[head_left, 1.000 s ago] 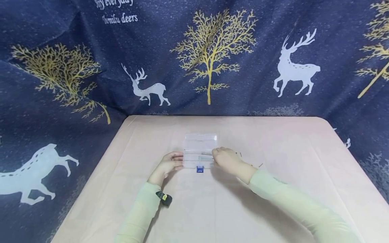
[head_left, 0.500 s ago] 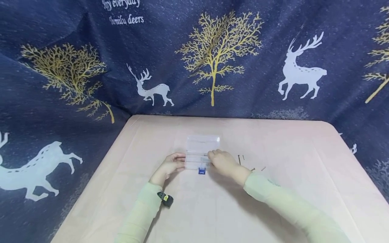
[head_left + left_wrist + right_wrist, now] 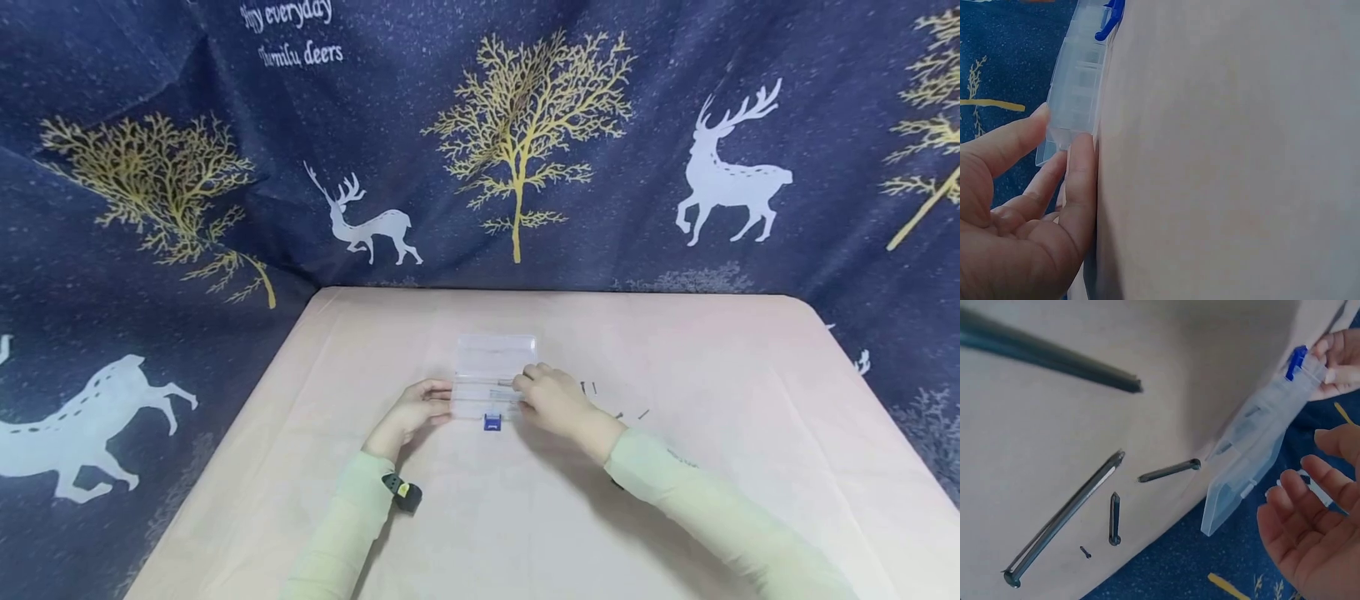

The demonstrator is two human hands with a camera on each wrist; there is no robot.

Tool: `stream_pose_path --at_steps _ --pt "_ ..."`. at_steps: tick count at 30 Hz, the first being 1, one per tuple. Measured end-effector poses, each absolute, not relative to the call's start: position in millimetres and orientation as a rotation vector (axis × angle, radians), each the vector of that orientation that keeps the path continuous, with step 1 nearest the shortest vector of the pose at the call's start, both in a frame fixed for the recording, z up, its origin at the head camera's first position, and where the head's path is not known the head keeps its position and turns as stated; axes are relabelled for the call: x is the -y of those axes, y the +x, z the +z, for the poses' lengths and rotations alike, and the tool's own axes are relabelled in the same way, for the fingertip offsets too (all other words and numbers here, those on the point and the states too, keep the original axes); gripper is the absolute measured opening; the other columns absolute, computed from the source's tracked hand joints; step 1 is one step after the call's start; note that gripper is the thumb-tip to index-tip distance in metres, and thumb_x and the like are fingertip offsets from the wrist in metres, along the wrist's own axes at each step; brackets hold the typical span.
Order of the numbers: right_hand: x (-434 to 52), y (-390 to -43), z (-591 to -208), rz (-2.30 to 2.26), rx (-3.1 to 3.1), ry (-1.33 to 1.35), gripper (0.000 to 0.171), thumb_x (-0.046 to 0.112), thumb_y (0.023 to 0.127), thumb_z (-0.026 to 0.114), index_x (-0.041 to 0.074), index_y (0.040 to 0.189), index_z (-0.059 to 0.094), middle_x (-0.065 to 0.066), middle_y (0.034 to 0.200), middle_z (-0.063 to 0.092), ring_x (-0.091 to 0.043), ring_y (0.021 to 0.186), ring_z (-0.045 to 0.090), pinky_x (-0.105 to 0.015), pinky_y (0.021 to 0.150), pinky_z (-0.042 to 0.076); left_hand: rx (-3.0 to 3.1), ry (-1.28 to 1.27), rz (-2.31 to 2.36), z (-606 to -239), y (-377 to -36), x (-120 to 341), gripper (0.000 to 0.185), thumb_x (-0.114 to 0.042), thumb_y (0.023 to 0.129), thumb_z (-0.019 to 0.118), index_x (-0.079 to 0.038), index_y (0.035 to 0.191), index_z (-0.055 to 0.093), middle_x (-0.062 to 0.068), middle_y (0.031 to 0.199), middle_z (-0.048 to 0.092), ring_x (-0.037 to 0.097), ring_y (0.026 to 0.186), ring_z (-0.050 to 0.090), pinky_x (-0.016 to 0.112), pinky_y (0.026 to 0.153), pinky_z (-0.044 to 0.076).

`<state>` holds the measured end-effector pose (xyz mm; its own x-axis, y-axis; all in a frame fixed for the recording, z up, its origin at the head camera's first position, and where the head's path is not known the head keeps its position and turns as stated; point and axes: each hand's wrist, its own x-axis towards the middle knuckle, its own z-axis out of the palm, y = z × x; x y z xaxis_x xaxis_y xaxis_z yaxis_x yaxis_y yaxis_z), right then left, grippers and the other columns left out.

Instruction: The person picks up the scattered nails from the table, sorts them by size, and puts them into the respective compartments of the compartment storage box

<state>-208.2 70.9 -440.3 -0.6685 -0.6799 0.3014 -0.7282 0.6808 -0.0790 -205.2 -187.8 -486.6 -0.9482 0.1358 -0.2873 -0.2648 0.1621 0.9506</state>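
One clear box [image 3: 491, 379], lid up, mid-table [image 3: 675, 350], blue latch [image 3: 492, 422] at front. Four nails [image 3: 1063, 515] loose right of box. Left hand [image 3: 411, 408] fingertips pinch box's left end. Right hand [image 3: 551, 398] over right end, fingers loose, empty.

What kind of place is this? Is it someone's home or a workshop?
Probably a makeshift recording corner, not a real workshop: a table under a pink cloth, a deer-print curtain hung as a backdrop, and only a clear plastic box and loose nails laid out.
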Motion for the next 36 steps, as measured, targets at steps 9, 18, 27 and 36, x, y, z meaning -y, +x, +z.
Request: stream_pose_path --at_steps 9,18,27,36 --pt "-86 -207 -433 0.342 2.654 0.982 0.021 0.013 0.078 0.074 0.006 0.097 0.066 -0.005 0.089 0.065 -0.022 0.081 0.059 -0.033 0.071 0.055 -2.133 -0.109 1.855 -483 -202 189 0.046 0.005 0.087 0.058 0.012 0.130 0.044 0.031 0.127 0.051 0.022 0.099 0.062 0.037 0.093 0.056" --pt "-111 -205 -429 0.419 2.725 0.873 0.025 0.011 0.079 0.073 0.001 0.101 0.067 -0.010 0.094 0.067 -0.028 0.090 0.062 -0.040 0.083 0.056 -2.128 -0.130 1.851 -483 -202 189 0.046 0.007 0.087 0.057 0.011 0.130 0.044 0.031 0.128 0.051 0.022 0.099 0.062 0.038 0.093 0.055" --pt "-138 -206 -436 0.437 2.745 0.835 0.025 0.006 0.076 0.075 0.000 0.099 0.067 -0.009 0.089 0.067 -0.026 0.083 0.062 -0.039 0.077 0.058 -2.102 -0.124 1.869 -485 -203 189 0.046 0.007 0.087 0.056 0.013 0.131 0.042 0.031 0.127 0.050 0.018 0.096 0.062 0.038 0.093 0.055" --pt "-158 -217 -442 0.415 2.784 0.773 0.021 0.002 0.077 0.073 -0.001 0.096 0.067 -0.011 0.086 0.067 -0.028 0.082 0.063 -0.040 0.074 0.059 -2.107 -0.130 1.858 -484 -203 191 0.047 0.006 0.087 0.057 0.013 0.131 0.042 0.031 0.129 0.050 0.019 0.098 0.062 0.037 0.094 0.055"
